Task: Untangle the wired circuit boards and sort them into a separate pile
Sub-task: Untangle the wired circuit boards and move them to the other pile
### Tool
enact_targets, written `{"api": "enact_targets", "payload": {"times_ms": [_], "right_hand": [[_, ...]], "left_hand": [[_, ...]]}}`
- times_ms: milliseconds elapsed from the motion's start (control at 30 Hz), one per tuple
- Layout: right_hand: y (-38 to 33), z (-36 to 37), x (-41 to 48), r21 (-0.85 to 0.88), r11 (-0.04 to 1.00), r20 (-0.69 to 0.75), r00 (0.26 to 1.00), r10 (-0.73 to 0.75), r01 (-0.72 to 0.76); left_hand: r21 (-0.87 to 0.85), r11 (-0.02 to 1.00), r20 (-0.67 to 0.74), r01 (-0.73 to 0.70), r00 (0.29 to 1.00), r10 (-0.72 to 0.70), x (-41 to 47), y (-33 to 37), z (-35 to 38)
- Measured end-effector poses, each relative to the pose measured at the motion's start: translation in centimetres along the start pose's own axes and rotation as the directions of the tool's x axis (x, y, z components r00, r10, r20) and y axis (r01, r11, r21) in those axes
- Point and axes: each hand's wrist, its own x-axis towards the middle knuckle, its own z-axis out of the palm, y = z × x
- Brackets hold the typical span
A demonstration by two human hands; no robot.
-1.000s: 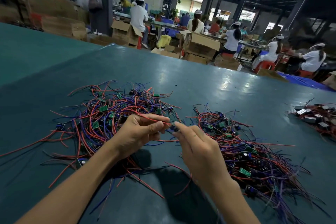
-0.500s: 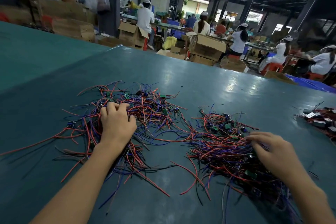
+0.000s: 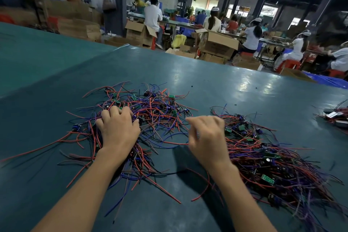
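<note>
left hand (image 3: 118,130) still gripping tangled pile (image 3: 160,111), right hand (image 3: 207,135) back from sorted pile (image 3: 263,156), loose, empty

Left: loose tangle of red, blue and purple wires with small green circuit boards (image 3: 156,113), sprawled flat on teal tabletop (image 3: 207,84), strands straying outward. Right: denser heap of the same wired boards (image 3: 267,158), just apart from the first, wires mostly swept rightward
</note>
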Motion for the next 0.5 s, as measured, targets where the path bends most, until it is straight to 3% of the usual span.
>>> {"api": "enact_targets", "payload": {"times_ms": [167,233,300,333,400,500], "right_hand": [[-0.4,1.5,-2.9,0.078,0.988,-0.038,0.991,-0.128,0.131],[-1.0,1.3,-3.2,0.187,0.98,-0.056,0.997,-0.059,0.068],[-1.8,1.0,-3.1,0.369,0.923,0.017,0.994,0.111,-0.109],[-2.1,1.0,-2.9,0.474,0.852,0.092,0.975,0.202,-0.221],[-2.5,0.8,-2.5,0.659,0.605,0.275,0.892,0.359,-0.447],[-2.3,0.7,-2.0,0.767,0.207,0.486,0.761,0.43,-0.607]], "left_hand": [[-0.225,0.946,-0.186,-0.234,0.963,0.194,-1.0,1.3,-0.5],[-0.29,0.869,-0.304,-0.401,0.899,0.314,-1.3,2.1,-0.9],[-0.337,0.746,-0.424,-0.575,0.8,0.425,-1.8,3.0,-1.3],[-0.358,0.672,-0.469,-0.648,0.747,0.471,-2.1,3.3,-1.5],[-0.389,0.541,-0.513,-0.746,0.663,0.546,-2.6,3.9,-1.8],[-0.432,0.416,-0.496,-0.8,0.596,0.631,-3.4,4.5,-1.9]]}}
